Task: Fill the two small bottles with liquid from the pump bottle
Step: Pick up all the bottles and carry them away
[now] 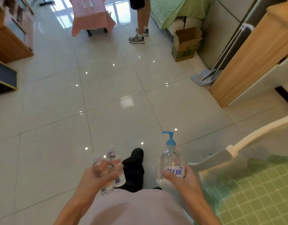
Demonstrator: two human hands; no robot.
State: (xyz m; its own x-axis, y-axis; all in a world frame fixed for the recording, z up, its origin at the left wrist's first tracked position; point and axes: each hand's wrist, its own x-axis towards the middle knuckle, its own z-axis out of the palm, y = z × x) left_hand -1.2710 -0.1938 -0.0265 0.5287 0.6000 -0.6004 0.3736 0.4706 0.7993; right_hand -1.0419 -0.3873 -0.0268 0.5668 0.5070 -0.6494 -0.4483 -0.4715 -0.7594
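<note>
left grip (94, 180): curled round two small bottles (114, 159), side by side | right grip (183, 179): curled round pump bottle (170, 157), upright | over floor (107, 98)

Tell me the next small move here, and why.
Probably set the small bottles down on the green-checked surface at the right. The left hand grips both together and the right hand grips the pump bottle, so no hand is free to press the pump.
</note>
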